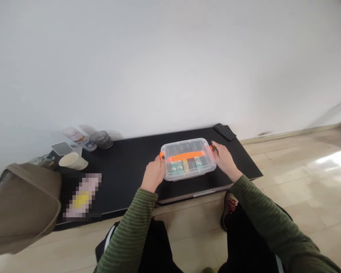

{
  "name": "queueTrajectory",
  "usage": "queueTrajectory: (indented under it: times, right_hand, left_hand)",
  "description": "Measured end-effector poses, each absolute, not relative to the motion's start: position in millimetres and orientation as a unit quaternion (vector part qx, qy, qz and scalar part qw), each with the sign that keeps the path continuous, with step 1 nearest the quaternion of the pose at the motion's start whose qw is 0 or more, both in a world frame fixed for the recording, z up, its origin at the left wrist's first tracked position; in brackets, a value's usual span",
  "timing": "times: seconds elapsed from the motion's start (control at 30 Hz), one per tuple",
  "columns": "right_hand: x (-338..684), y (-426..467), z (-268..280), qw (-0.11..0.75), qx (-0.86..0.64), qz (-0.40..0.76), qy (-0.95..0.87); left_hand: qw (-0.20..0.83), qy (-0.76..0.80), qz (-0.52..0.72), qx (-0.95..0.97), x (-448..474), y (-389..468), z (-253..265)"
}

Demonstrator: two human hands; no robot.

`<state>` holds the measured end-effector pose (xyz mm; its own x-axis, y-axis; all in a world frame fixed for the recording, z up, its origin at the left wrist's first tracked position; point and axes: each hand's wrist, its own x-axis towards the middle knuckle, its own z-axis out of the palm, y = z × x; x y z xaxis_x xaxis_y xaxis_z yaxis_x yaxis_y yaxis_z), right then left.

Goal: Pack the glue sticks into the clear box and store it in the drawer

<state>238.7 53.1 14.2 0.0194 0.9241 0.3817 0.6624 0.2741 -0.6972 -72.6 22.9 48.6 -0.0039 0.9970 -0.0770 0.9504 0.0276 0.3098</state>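
Note:
A clear plastic storage box [187, 172] with an orange carrying handle [186, 156] on its lid sits on the black table. Green-and-white packets [177, 167] and something yellow show through its wall. At the box's left end, my left hand [154, 172] is closed on the side by an orange latch [161, 155]. My right hand [224, 159] grips the opposite end, its fingers at the other orange latch [211, 148]. The lid lies on the box. Part of each hand's fingers is hidden behind the box ends.
On the black table [125, 178] stand a paper cup [74, 161], a dark round container [102, 139] and a white spray can [78, 138]. A brown cap [25, 204] is at the left, beside a pixelated pinkish item [85, 193]. A black keyboard [225, 131] lies near the wall.

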Motion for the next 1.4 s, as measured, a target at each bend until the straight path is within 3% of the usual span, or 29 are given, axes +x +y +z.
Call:
queueTrajectory:
  times: [0.1, 0.23, 0.4, 0.57, 1.0, 1.4]
  right_hand:
    - [232, 47, 23, 0.388, -0.509, 0.133, -0.757]
    - [227, 35, 23, 0.282, -0.441, 0.137, -0.841]
    - [234, 31, 15, 0.221, -0.392, 0.121, -0.885]
    - [233, 30, 16, 0.252, -0.365, 0.126, -0.887]
    - [217, 25, 18, 0.353, -0.374, 0.185, -0.837]
    - [205, 27, 15, 0.409, -0.378, 0.279, -0.782]
  left_hand:
    - [0.148, 0.705, 0.102, 0.686, -75, 23, 45]
    - [0.178, 0.688, 0.155, 0.686, -80, 27, 40]
    - [0.282, 0.712, 0.246, 0.594, -83, 30, 32]
    - [0.38, 0.705, 0.302, 0.518, -85, 32, 22]
    - [0.336, 0.715, 0.318, 0.524, -90, 28, 19]
    - [0.376, 0.697, 0.353, 0.497, -95, 24, 15]
